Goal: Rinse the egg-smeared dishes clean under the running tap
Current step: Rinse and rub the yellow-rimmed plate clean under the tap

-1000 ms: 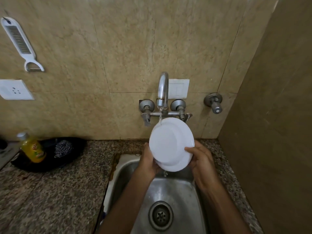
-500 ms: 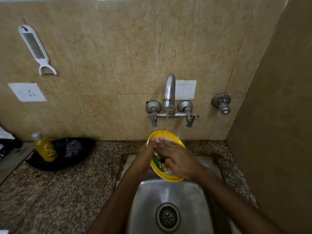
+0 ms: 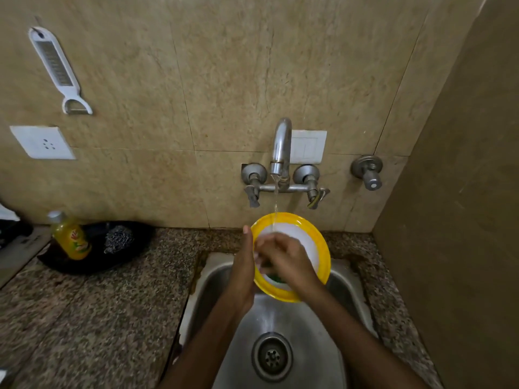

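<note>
A yellow-rimmed plate (image 3: 314,242) with a white centre is tilted over the steel sink (image 3: 283,318), its face toward me. A thin stream from the tap (image 3: 280,147) falls onto its upper rim. My left hand (image 3: 243,265) holds the plate by its left edge, thumb on the rim, fingers hidden behind it. My right hand (image 3: 283,259) lies across the plate's face and its fingers rub the wet surface; they look blurred. A bit of green print shows at the plate's lower part.
A yellow soap bottle (image 3: 71,238) and a steel scrubber (image 3: 118,238) sit in a black dish (image 3: 92,262) on the granite counter (image 3: 98,318) at left. A peeler (image 3: 57,70) and socket (image 3: 42,142) are on the wall. A side wall stands close at right.
A second ago the plate's white back faced me with a hand on each edge. It has been turned face-up, and my right hand now rubs its front. The view shifted slightly.
</note>
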